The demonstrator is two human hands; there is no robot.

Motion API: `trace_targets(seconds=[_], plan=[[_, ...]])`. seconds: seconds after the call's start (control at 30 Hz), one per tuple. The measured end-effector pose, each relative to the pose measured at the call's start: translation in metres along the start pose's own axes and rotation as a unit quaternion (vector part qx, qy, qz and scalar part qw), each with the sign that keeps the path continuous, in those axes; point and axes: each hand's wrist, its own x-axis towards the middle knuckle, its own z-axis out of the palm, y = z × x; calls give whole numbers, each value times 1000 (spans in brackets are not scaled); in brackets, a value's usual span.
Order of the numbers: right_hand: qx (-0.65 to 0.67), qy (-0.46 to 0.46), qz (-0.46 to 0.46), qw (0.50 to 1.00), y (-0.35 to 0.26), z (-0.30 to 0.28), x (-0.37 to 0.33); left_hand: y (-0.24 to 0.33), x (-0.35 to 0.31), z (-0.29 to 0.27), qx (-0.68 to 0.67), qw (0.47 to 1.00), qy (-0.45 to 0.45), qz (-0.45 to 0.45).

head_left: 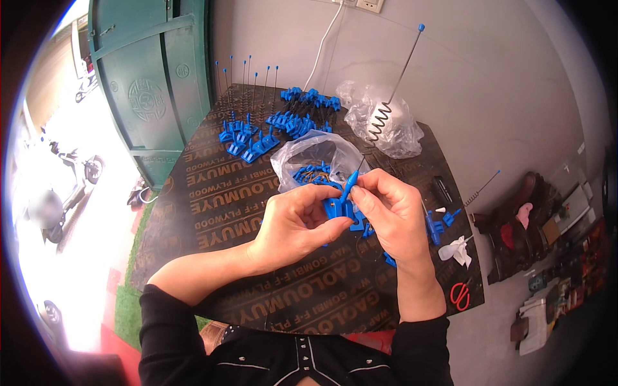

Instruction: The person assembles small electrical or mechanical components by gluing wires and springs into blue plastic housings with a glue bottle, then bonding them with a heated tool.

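Note:
My left hand (286, 222) is closed around a blue plastic base (335, 210), held above the table's middle. With thumb and fingertips, my right hand (396, 222) pinches a slim pointed blue piece (349, 184) at the top of that base. A thin metal wire appears to rise from this piece, winding into a dark coiled spring (380, 122) and ending in a small blue cap (421, 27). My fingers hide part of the join. Just behind my hands lies an open clear bag (291, 156) of small blue and brass-coloured parts (312, 172).
Blue bases with upright spring wires (248, 143) stand at the back left, beside a pile of blue-and-black parts (306, 114). A crumpled clear bag (402, 138) lies by the wall. Red-handled scissors (459, 296), a white bottle (447, 253) and loose blue pieces (432, 226) are at the right.

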Motion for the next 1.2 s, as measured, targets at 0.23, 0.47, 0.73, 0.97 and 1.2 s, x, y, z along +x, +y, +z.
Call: trace_targets(seconds=[0.23, 0.47, 0.73, 0.97, 1.2], plan=[[2, -1, -13, 1000, 4, -1, 0, 2, -1, 0, -14, 1000, -4, -7], [3, -4, -3, 1000, -1, 0, 0, 6, 1, 0, -32, 999, -8, -11], [-8, -3, -14, 1000, 5, -1, 1, 4, 0, -1, 11, 1000, 3, 0], [-7, 12, -13, 1000, 2, -3, 3, 2, 1, -5, 228, 968, 50, 91], [62, 78, -55, 994, -2, -5, 3, 2, 4, -3, 335, 916, 50, 217]])
